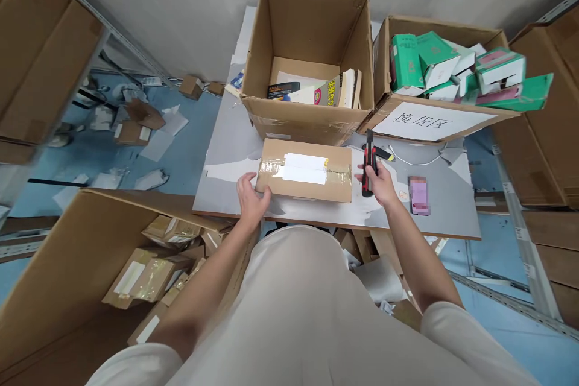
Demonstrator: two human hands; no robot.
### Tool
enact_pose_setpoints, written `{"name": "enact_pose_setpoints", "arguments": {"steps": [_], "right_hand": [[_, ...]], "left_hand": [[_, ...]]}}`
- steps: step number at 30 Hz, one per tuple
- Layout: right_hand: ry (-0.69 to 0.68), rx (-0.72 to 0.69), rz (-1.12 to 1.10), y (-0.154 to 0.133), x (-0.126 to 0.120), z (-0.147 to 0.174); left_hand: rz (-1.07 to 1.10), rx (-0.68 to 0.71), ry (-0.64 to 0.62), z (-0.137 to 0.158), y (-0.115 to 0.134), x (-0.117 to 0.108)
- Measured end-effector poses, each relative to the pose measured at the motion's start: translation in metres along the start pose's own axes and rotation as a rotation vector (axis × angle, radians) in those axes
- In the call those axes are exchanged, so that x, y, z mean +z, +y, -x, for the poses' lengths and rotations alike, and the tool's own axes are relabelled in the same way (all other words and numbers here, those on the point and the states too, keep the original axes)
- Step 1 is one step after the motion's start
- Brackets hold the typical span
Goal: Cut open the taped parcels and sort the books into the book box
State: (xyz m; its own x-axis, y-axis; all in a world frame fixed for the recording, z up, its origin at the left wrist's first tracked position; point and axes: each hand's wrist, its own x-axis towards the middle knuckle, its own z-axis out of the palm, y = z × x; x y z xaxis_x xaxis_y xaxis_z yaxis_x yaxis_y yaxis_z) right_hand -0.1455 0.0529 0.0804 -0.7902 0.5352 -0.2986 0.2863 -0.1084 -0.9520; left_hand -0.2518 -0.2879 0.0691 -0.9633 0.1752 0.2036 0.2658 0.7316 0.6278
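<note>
A taped cardboard parcel [275,160] with a white label lies on the table in front of me. My left hand [253,200] is at its near left corner, the thumb on the front and the curled fingers along the left end. To the right of the parcel, my right hand [382,184] is closed around a red and black box cutter [369,163], whose blade end points away from me. A small gap separates the cutter from the parcel. Under the cutter's far end lies another dark and yellow tool [385,154], partly hidden.
Behind the parcel stands an open carton [307,117] with several books inside. Right of it, another carton [382,81] holds crumpled green boxes. A phone [420,196] lies on the table [447,220]. At lower left, a large carton [49,295] contains several parcels. Shelves flank both sides.
</note>
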Motion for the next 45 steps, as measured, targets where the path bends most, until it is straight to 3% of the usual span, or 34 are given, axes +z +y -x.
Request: {"name": "enact_pose_setpoints", "arguments": {"steps": [4,6,9,20,30,35,39,45], "right_hand": [[-0.090,0.105,0.153,0.013,-0.029,0.036],[-0.126,0.144,0.112,0.021,-0.033,0.049],[-0.167,0.167,0.061,0.027,-0.031,0.056],[-0.259,0.219,0.054,0.024,-0.044,0.058],[-0.261,0.299,0.155,0.011,-0.043,0.057],[-0.418,0.253,0.361,-0.007,-0.048,0.034],[-0.570,0.329,0.410,-0.016,-0.061,0.024],[-0.551,0.352,0.438,-0.016,-0.056,0.041]], "left_hand": [[-0.188,0.384,-0.297,-0.024,0.034,0.011],[-0.280,0.465,-0.431,-0.027,0.050,0.021],[-0.356,0.487,-0.517,-0.024,0.064,0.033],[-0.356,0.455,-0.509,-0.021,0.064,0.043],[-0.347,0.432,-0.521,-0.019,0.063,0.044],[-0.418,0.423,-0.520,-0.017,0.064,0.047],[-0.491,0.401,-0.547,-0.017,0.066,0.047],[-0.532,0.399,-0.572,-0.018,0.067,0.047]]}}
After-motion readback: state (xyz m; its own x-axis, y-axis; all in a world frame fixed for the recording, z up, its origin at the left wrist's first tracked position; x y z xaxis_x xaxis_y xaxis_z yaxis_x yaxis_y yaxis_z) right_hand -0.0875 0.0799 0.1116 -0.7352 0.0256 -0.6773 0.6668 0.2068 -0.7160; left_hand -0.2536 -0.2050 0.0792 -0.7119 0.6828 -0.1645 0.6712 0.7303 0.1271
